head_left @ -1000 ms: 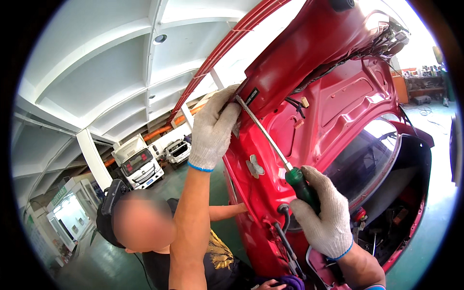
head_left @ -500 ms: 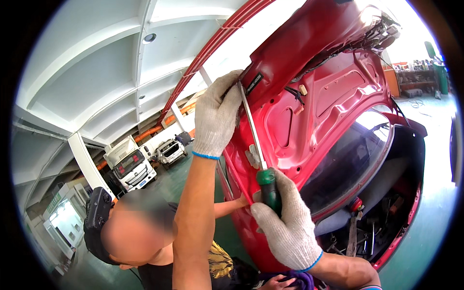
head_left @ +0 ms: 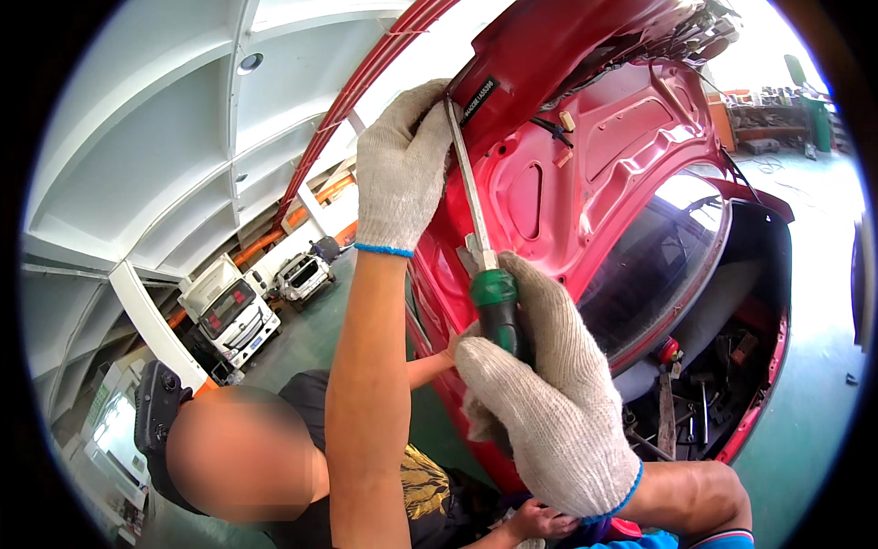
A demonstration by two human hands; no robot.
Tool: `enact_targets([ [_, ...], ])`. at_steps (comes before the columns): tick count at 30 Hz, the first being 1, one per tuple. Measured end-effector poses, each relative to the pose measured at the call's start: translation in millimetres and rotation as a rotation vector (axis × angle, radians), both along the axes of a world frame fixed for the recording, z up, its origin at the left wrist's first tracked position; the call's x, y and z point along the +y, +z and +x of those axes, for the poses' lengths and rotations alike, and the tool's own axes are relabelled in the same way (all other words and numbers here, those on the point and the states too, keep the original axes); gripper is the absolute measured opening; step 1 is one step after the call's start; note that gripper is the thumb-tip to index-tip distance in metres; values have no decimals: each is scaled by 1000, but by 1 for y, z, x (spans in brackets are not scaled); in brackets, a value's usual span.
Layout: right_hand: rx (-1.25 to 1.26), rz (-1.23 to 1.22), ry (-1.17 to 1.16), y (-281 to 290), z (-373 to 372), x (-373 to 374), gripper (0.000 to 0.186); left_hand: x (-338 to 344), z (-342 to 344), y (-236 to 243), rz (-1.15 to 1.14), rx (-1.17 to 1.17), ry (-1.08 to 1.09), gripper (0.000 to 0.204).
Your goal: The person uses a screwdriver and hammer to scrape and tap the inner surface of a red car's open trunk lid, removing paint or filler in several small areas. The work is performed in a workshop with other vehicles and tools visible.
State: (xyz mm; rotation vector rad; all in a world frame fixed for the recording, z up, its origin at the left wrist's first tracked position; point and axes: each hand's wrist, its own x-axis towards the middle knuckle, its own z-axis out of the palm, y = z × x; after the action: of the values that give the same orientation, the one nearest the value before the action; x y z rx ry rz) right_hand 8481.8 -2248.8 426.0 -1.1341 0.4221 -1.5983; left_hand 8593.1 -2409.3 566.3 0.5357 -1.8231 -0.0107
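My left hand (head_left: 402,169), in a pale knit glove with blue cuff, is closed on the upper edge of the raised red car panel (head_left: 540,46), beside a black label strip (head_left: 476,101). My right hand (head_left: 549,393), similarly gloved, grips the green-and-black handle of a screwdriver (head_left: 494,297). Its long metal blade runs up to the panel edge at my left fingertips; the exact tip contact is hard to make out. Behind the blade are the pink-red inner panel (head_left: 604,137) and a dangling connector (head_left: 567,121).
A co-worker (head_left: 238,457) at lower left reaches toward the car behind my forearm. Right, the open car compartment (head_left: 695,412) holds loose tools below curved glass (head_left: 658,256). A white truck (head_left: 229,306), damaged car (head_left: 304,274) and cluttered bench (head_left: 768,119) stand farther back.
My right hand and the screwdriver handle have moved left, so the blade stands steeper. My left hand stays at the edge, now higher in view, as the whole scene has shifted somewhat.
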Motion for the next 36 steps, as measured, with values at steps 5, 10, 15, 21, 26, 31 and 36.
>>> enact_targets([
  [5, -194, 151, 187, 32, 0, 21, 64, 0, -8, -1, 7, 14, 4, 30],
  [10, -266, 199, 348, 66, -2, 50, 58, 14, -1, 4, -52, 27, 36, 25],
  [15, -214, 108, 298, 65, 3, 47, 50, 6, -6, 8, 67, 65, 44, 27],
  [21, -46, -108, 187, 61, 3, 41, 43, 23, 0, 15, 43, 73, 40, 27],
  [26, 51, -125, 65, 47, -14, 22, 44, 1, -4, 7, 82, 63, -85, 25],
  [31, 82, -61, 173, 40, -36, 21, 58, 8, 0, 11, 115, 53, -64, 27],
  [36, 233, -103, 91, 28, -65, 8, 62, 17, -4, 7, 106, 58, -25, 32],
])
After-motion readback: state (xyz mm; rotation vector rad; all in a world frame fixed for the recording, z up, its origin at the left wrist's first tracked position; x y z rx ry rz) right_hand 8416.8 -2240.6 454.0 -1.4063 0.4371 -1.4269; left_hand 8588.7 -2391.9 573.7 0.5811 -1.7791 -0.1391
